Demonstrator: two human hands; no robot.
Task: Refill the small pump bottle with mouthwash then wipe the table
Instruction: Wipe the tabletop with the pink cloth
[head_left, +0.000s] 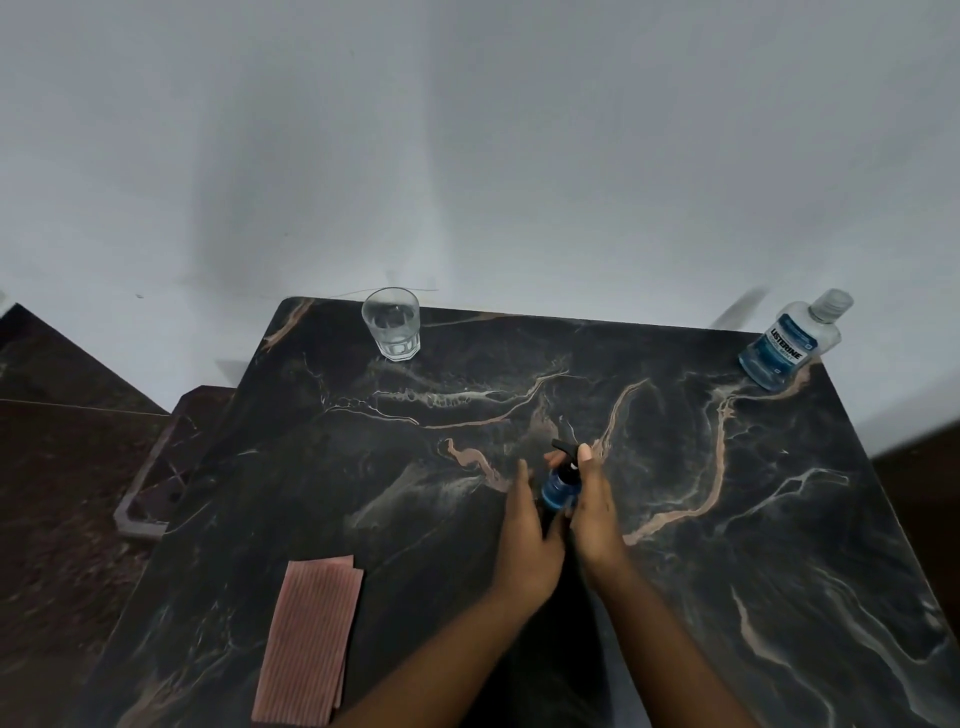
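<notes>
A small blue pump bottle with a black pump head stands near the middle of the dark marble table. My left hand is against its left side, fingers extended. My right hand wraps its right side, thumb up by the pump head. The mouthwash bottle, clear with blue liquid and a clear cap on, stands at the far right corner. A folded pink cloth lies at the near left of the table.
A clear drinking glass stands at the table's far left edge. A white wall rises behind the table. Dark floor and a low dark ledge lie to the left.
</notes>
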